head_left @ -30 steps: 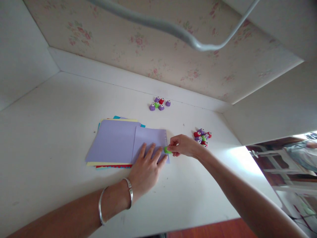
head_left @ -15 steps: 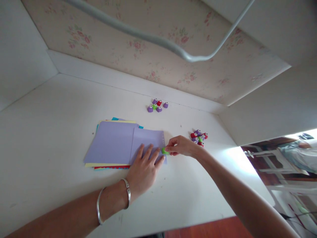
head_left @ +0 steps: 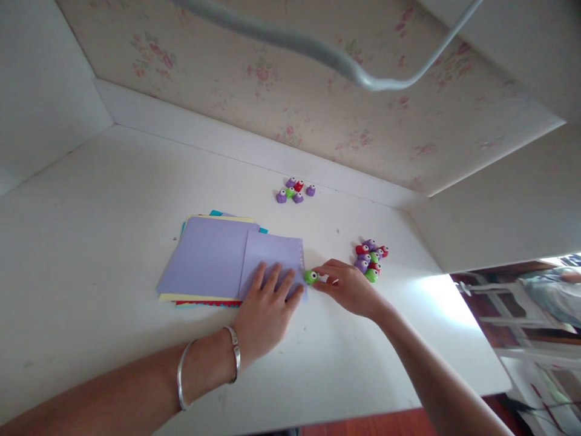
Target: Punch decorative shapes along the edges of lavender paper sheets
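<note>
On the right edge of the purple sheet (head_left: 273,261) things have shifted a bit since half a second ago: the right hand (head_left: 347,286) used to sit hunched over the little green punch (head_left: 311,277) with its knuckles up, covering most of it, and now it has slid back and flattened out, so the punch shows in full, white eye-dot and all. The punch sits right at the sheet's right edge, near the lower corner. The right hand is loosely spread, not gripping, with only its fingertips (head_left: 319,277) touching the punch's right side. The left hand (head_left: 267,309) hasn't budged, fingers fanned out and pressed flat on the lower part of the same sheet, two silver bangles (head_left: 207,370) on the wrist. That sheet overlaps a stack of coloured paper (head_left: 206,257) to its left. A pile of small punches (head_left: 371,257) lies to the right of the sheet, close behind the right hand, and another cluster (head_left: 295,190) sits beyond the sheet, near the back wall.
</note>
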{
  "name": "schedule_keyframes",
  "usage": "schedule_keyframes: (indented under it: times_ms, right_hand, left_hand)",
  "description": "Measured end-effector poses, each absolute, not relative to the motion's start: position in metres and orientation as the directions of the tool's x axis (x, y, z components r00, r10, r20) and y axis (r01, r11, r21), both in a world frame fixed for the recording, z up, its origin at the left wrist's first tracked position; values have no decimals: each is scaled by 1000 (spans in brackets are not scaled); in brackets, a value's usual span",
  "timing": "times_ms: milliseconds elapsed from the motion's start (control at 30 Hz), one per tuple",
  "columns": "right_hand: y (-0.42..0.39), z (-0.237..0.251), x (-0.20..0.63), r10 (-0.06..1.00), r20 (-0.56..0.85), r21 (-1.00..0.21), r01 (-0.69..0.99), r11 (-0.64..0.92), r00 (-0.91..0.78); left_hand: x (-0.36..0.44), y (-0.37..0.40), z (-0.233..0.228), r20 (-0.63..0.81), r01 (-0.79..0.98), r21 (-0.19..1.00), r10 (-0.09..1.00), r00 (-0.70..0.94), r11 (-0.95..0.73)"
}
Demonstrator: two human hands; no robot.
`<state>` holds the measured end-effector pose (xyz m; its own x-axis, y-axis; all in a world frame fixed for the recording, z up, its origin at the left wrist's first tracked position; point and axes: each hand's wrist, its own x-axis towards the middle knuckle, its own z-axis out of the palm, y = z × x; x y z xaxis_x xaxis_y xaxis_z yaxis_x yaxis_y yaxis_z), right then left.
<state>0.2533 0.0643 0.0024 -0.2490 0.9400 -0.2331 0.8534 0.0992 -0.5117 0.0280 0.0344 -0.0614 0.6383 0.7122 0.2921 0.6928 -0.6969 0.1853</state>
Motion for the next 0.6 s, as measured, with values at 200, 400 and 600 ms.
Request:
schedule_keyframes:
  times_ms: [200,400,600]
  right_hand:
    - [51,-6,281,962,-230,-580,815,-15,-146]
    - [42,-5,292,980,-186,-583,811,-48,-76]
    - [24,-14,318,968,-233,-665,710,-231,96]
  left_hand:
    - [28,34,-62,273,689,197,714,645,-698]
    - [28,34,-63,267,689,198,715,646,-697]
    - [27,35,-62,261,692,185,714,650,-698]
